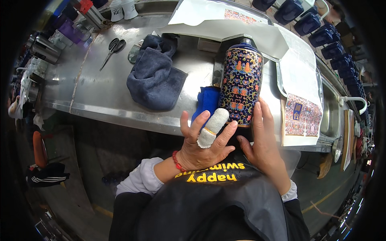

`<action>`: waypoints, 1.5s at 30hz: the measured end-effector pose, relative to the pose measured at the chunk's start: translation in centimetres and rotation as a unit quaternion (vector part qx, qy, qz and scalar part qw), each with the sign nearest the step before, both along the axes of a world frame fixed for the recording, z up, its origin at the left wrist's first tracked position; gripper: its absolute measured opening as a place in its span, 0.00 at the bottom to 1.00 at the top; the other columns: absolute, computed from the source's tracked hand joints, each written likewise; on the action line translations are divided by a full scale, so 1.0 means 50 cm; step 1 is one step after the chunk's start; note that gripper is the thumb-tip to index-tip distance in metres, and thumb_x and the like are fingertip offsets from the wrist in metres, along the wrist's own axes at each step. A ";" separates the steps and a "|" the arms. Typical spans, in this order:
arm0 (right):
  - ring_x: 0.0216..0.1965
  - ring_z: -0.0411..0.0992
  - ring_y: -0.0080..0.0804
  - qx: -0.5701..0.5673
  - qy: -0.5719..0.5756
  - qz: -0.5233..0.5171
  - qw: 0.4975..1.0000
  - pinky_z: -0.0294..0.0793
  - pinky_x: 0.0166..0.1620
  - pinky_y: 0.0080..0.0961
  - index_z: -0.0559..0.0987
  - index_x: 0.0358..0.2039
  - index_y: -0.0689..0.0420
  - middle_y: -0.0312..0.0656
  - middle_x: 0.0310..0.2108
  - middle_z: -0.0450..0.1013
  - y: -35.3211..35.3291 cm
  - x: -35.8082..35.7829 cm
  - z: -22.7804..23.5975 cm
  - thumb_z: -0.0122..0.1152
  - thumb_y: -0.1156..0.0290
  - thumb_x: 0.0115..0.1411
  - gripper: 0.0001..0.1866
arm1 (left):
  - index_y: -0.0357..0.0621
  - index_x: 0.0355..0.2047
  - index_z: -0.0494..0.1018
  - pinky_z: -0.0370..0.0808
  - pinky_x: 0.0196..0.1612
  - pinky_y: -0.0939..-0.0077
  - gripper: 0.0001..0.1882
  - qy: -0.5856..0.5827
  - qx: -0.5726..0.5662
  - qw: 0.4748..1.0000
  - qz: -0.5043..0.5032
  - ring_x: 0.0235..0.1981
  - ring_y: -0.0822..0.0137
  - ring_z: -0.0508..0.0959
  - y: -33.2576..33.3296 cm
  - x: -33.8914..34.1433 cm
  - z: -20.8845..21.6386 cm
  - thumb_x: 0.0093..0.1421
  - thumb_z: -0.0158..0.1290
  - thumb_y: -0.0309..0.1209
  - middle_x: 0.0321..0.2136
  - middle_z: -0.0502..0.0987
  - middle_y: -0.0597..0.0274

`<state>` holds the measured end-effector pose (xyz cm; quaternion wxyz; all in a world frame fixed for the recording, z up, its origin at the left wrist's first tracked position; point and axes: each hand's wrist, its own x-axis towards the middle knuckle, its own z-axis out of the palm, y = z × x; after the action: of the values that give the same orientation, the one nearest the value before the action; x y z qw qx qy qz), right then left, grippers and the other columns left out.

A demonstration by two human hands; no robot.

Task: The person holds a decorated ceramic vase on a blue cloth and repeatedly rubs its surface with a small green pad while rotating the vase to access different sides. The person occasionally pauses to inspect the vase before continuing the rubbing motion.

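Observation:
A dark blue bottle (241, 84), wrapped in a colourful floral pattern, lies on the metal bench with its neck pointing away from me. My left hand (207, 138) is at its lower left side, fingers spread, with a grey cloth cover on one finger and a red bead bracelet at the wrist. Against the bottle's lower right side rests my right hand (263, 140), its fingers stretched out. A bright blue cloth (209, 102) sits left of the bottle, close to my left fingertips. The bottle's base is partly hidden in shadow near my hands.
A grey-blue towel (155, 76) lies crumpled left of the bottle, with black scissors (116, 46) beyond it. Patterned sheets (303, 120) lie to the right by a sink (331, 108). Several dark blue vessels (321, 35) line the far right. The bench's front edge (120, 123) runs before me.

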<state>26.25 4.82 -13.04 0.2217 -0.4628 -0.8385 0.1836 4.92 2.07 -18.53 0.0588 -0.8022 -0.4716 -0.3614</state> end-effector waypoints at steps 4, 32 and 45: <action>0.73 0.51 0.66 0.011 -0.022 -0.004 1.000 0.57 0.71 0.51 0.45 0.75 0.68 0.65 0.72 0.50 0.000 0.003 -0.005 0.70 0.76 0.55 0.55 | 0.71 0.62 0.74 0.40 0.73 0.33 0.24 -0.037 0.089 0.994 -0.058 0.66 0.57 0.64 0.004 0.046 0.007 0.65 0.55 0.50 0.63 0.69 0.69; 0.66 0.61 0.63 0.006 0.049 -0.018 0.999 0.67 0.65 0.51 0.57 0.74 0.59 0.61 0.72 0.52 0.001 0.001 -0.017 0.74 0.75 0.52 0.51 | 0.39 0.66 0.69 0.32 0.66 0.18 0.52 0.044 -0.143 0.989 -0.014 0.72 0.34 0.51 0.097 0.073 0.141 0.57 0.49 0.71 0.67 0.64 0.43; 0.66 0.62 0.63 0.038 0.027 -0.014 0.999 0.67 0.64 0.50 0.59 0.72 0.62 0.62 0.69 0.55 0.006 -0.003 -0.009 0.73 0.74 0.52 0.48 | 0.32 0.67 0.66 0.32 0.67 0.20 0.56 0.037 -0.134 0.990 0.001 0.72 0.33 0.52 0.121 0.075 0.147 0.55 0.53 0.71 0.66 0.63 0.35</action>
<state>26.11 5.14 -13.49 0.2638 -0.4610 -0.8319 0.1609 8.67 8.10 -11.16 -0.0318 -0.8153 -0.5141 -0.2646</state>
